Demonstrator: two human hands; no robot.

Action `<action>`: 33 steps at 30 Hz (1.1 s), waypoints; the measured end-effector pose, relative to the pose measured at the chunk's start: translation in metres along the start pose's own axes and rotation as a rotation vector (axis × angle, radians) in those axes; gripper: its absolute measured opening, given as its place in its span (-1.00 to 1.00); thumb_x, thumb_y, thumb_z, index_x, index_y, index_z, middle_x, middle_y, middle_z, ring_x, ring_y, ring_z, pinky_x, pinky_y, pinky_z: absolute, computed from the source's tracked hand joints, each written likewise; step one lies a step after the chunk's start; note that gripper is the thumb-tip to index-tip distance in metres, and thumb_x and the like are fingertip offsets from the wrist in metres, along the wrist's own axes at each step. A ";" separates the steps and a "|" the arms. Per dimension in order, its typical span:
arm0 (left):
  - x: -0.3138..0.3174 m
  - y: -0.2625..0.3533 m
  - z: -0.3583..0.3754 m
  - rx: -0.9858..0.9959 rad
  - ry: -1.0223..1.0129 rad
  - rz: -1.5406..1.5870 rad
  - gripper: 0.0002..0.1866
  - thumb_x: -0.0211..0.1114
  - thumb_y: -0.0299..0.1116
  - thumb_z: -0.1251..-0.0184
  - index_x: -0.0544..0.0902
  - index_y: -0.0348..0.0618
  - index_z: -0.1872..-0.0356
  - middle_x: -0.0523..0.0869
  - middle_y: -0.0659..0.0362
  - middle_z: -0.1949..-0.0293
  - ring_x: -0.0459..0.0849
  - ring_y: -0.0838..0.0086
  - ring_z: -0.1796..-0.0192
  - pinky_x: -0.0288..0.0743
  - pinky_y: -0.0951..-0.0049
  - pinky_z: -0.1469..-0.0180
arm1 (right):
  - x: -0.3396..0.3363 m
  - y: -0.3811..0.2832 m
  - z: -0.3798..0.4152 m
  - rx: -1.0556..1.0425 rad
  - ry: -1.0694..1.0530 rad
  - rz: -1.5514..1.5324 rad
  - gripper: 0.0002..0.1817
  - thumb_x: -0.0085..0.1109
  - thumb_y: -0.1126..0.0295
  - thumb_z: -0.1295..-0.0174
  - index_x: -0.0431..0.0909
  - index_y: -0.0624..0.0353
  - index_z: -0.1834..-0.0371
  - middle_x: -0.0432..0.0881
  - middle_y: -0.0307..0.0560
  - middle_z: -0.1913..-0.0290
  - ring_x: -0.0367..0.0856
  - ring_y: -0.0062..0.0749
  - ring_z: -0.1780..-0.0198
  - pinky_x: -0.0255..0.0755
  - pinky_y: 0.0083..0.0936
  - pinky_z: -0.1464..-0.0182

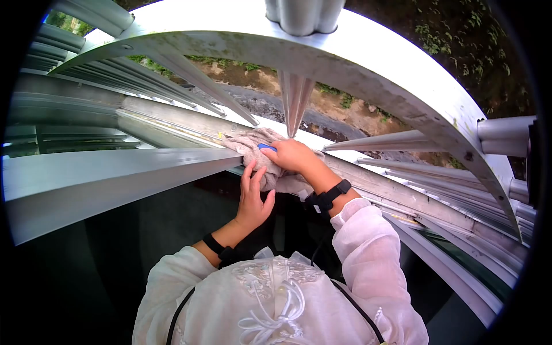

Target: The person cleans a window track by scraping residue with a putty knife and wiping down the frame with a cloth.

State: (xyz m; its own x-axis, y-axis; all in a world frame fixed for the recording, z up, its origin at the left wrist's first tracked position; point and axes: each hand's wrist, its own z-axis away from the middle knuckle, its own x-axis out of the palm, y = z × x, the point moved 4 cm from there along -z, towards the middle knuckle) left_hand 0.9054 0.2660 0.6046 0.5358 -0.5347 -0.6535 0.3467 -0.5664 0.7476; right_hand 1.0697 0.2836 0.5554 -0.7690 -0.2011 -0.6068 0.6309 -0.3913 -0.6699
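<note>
A crumpled greyish-pink cloth lies bunched on the metal window track, at the foot of a railing bar. My right hand is closed over the cloth and over a small blue object, of which only a short piece shows beside the thumb. What the blue thing is, I cannot make out. Below and to the left, my left hand has its fingers spread, with the fingertips touching the hanging edge of the cloth. A black band sits on each wrist.
A curved white metal rail arches over the hands, with silvery bars running down from it. At the left a wide grey frame edge reaches up to the cloth. Soil and plants show outside, beyond the bars.
</note>
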 end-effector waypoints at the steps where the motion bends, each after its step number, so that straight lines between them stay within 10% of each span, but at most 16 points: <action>1: -0.003 -0.003 -0.001 -0.016 0.025 -0.026 -0.32 0.26 -0.53 -0.06 0.22 -0.26 -0.27 0.11 -0.23 -0.31 0.17 -0.12 -0.33 0.09 0.08 -0.34 | 0.002 -0.007 -0.009 -0.037 -0.019 0.012 -0.39 -0.17 -0.18 -0.26 0.64 0.17 0.26 0.66 0.17 0.27 0.60 0.10 0.16 0.45 -0.11 0.07; 33: -0.011 -0.019 0.002 -0.115 0.053 0.045 -0.61 0.27 -0.51 -0.03 0.49 -0.19 0.04 0.41 -0.04 -0.03 0.41 0.09 -0.12 0.30 0.24 -0.19 | 0.001 -0.024 0.004 0.076 -0.119 0.186 -0.35 -0.21 -0.16 -0.31 0.64 0.25 0.19 0.66 0.18 0.18 0.63 0.01 0.10 0.46 -0.19 0.01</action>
State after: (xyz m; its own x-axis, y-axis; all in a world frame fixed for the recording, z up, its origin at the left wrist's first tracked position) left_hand 0.8915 0.2815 0.5974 0.5920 -0.5222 -0.6138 0.4058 -0.4649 0.7869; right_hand 1.0538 0.2888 0.5726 -0.6494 -0.3787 -0.6594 0.7571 -0.4034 -0.5139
